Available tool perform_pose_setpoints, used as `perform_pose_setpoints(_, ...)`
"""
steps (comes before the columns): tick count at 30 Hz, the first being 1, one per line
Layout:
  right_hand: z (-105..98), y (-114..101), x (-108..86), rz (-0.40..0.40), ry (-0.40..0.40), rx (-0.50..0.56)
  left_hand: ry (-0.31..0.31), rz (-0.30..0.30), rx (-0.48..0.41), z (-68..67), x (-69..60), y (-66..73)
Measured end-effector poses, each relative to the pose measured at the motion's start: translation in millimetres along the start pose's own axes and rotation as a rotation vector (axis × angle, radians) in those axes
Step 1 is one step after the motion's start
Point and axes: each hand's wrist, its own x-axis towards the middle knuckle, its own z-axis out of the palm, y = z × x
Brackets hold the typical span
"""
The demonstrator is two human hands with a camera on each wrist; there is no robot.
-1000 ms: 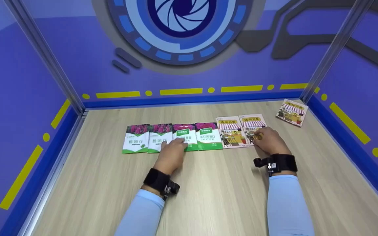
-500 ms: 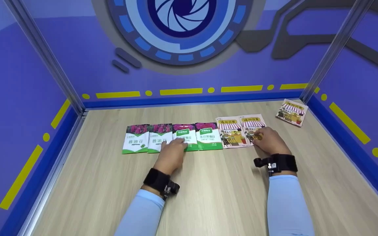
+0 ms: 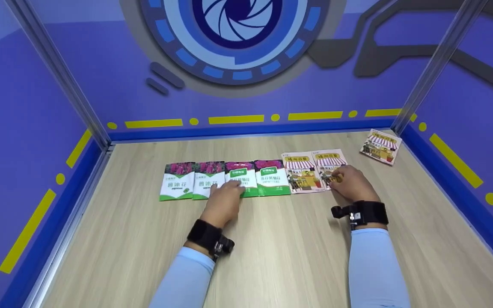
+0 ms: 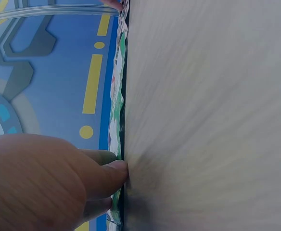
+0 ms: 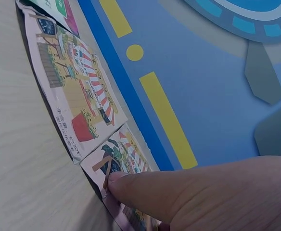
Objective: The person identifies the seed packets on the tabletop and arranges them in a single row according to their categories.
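Observation:
A row of small flat packets lies across the table in the head view. On its left are two white-and-green flower seed packets (image 3: pixel 177 182) with tall pink blooms. Two more flower seed packets (image 3: pixel 273 179) with round magenta blooms follow. Two pale pink packets (image 3: pixel 301 173), printed with a striped awning, end the row. My left hand (image 3: pixel 223 203) rests its fingertips on the lower part of the second and third packets. My right hand (image 3: pixel 353 184) touches the rightmost pink packet (image 5: pixel 114 166), thumb on its front; its other fingers are mostly hidden in the right wrist view.
Another pink packet (image 3: pixel 381 146) lies tilted in the far right corner. Blue-purple panels (image 3: pixel 246 102) wall the wooden table (image 3: pixel 285 256) at the back and both sides. Metal posts stand in the back corners.

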Motion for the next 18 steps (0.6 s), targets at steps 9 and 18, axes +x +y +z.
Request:
perform_pose_setpoints(9, 0.7, 0.7, 1.4, -0.019, 0.018, 0.007, 0.031, 0.027, 0.02, 0.0, -2.1, 0.0)
perform_pose_setpoints(18, 0.4, 1.4, 2.9, 0.016, 0.01, 0.032, 0.03, 0.027, 0.022, -1.5, -2.6, 1.4)
